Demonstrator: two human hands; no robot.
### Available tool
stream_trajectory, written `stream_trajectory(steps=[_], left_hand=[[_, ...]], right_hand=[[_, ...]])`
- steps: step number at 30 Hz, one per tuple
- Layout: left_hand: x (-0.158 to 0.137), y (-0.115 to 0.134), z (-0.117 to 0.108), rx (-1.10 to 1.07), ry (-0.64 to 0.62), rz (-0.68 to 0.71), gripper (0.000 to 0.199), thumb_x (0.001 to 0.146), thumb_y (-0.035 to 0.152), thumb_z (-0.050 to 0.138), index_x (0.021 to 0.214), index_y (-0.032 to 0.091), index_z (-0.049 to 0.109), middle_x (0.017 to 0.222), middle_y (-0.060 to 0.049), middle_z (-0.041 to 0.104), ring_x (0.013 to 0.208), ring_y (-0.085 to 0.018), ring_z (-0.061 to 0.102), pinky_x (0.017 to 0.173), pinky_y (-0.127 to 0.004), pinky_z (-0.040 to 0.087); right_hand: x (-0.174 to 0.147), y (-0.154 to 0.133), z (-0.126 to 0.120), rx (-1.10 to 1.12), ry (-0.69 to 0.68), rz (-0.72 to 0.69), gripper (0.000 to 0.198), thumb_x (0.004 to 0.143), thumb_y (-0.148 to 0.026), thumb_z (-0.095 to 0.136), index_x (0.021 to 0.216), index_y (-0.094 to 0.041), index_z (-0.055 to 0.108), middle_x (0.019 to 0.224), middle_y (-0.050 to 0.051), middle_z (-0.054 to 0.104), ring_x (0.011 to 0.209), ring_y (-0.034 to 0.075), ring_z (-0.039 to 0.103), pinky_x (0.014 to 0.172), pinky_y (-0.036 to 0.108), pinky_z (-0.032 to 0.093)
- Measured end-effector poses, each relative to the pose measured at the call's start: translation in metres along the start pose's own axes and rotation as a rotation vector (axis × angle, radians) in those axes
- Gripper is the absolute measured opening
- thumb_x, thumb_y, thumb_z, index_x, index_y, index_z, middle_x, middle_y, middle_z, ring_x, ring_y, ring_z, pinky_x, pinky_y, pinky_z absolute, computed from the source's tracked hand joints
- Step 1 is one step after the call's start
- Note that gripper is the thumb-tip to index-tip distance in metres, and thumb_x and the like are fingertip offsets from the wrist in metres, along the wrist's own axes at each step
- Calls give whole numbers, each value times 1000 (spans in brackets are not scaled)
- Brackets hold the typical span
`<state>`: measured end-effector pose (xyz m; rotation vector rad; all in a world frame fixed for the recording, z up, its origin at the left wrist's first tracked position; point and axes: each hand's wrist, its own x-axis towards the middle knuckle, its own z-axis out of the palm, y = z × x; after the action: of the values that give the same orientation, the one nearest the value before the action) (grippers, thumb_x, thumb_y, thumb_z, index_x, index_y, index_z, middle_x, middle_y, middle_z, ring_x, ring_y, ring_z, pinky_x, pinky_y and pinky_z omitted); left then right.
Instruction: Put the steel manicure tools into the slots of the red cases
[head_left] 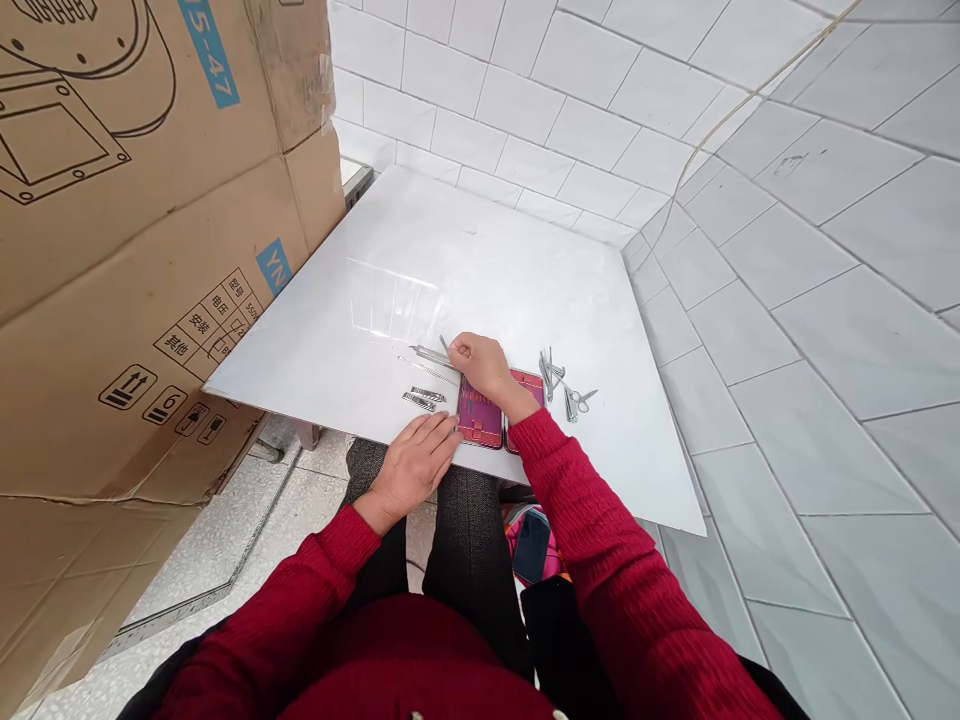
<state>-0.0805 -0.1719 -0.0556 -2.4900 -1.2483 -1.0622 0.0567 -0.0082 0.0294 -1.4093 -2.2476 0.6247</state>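
Observation:
An open manicure case (481, 432) with a red and purple lining lies near the table's front edge. My left hand (420, 460) rests flat at its left side, fingers stretched out with the tips by the case. Over the case's upper part, my right hand (480, 362) pinches a thin metal manicure tool (444, 345); its exact kind is too small to tell. Two nail clippers (424, 399) lie just beyond my left fingers. Slim metal tools (427, 356) are left of my right hand. Right of the case are small scissors (583, 400) and more clippers (550, 375).
The white table (510, 260) meets tiled walls (825, 290) at the back and right. A large cardboard box (150, 260) stands along its left side. A cable (720, 130) runs down the wall corner. Below the table edge, a phone (530, 546) lies on colourful cloth.

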Motion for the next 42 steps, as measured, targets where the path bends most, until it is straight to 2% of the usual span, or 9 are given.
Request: stream_trajectory(steps=[4, 8, 11, 15, 24, 28, 31, 35, 42], left_hand=[[1, -1, 0, -30, -6, -22, 36, 103, 15, 50, 135, 17, 63, 141, -13, 67, 138, -25, 58, 117, -46, 48], [2, -2, -2, -53, -28, -21, 39, 102, 15, 49, 140, 19, 61, 145, -13, 65, 141, -26, 56, 118, -47, 47], [4, -1, -4, -47, -46, -30, 41, 102, 14, 48, 141, 19, 61, 146, -12, 65, 140, -26, 57, 118, -47, 47], [7, 0, -6, -44, -44, -35, 41, 102, 13, 48, 141, 20, 60, 144, -11, 66, 140, -26, 58, 117, -47, 48], [11, 2, -10, -20, -42, -22, 36, 102, 12, 50, 134, 18, 63, 142, -11, 67, 137, -26, 60, 116, -46, 48], [11, 2, -9, -5, -38, -15, 34, 101, 11, 51, 132, 17, 64, 141, -12, 67, 137, -26, 60, 116, -45, 48], [11, 2, -9, -2, -34, -11, 33, 101, 10, 51, 131, 16, 64, 141, -13, 68, 137, -26, 60, 116, -45, 48], [13, 3, -11, 28, -31, -5, 29, 101, 11, 52, 127, 16, 65, 139, -12, 69, 134, -26, 62, 115, -45, 48], [12, 3, -9, 35, -24, -6, 32, 102, 12, 51, 130, 17, 65, 139, -12, 69, 134, -26, 62, 115, -45, 49]], right_hand=[[-15, 28, -4, 521, 47, 187, 8, 82, -28, 62, 83, -20, 62, 63, -5, 61, 54, 12, 52, 58, 26, 43], [-32, 47, -9, 738, 96, 176, 55, 73, -32, 71, 125, -18, 63, 68, -8, 65, 51, 10, 50, 55, 26, 45], [-38, 53, -12, 759, 105, 145, 63, 73, -36, 72, 133, -18, 63, 71, -7, 67, 54, 10, 53, 55, 26, 48], [-36, 54, -11, 747, 125, 161, 49, 73, -32, 68, 120, -18, 68, 70, -6, 66, 57, 11, 57, 55, 25, 49], [-33, 54, -2, 623, 176, 200, 33, 80, -27, 61, 113, -21, 66, 68, -7, 64, 59, 12, 61, 55, 24, 49], [-33, 55, -2, 525, 185, 189, 30, 85, -24, 61, 112, -18, 70, 76, -3, 69, 66, 14, 63, 64, 28, 52], [-36, 54, -2, 337, 248, 161, 27, 89, -19, 58, 111, -17, 74, 90, 3, 74, 79, 17, 67, 78, 32, 54], [-40, 54, 0, 89, 349, 63, 32, 96, -12, 48, 102, -19, 78, 101, 7, 73, 98, 22, 65, 89, 36, 51], [-48, 58, 12, 12, 357, 25, 38, 98, -7, 44, 97, -21, 79, 98, 8, 67, 99, 23, 60, 90, 38, 50]])
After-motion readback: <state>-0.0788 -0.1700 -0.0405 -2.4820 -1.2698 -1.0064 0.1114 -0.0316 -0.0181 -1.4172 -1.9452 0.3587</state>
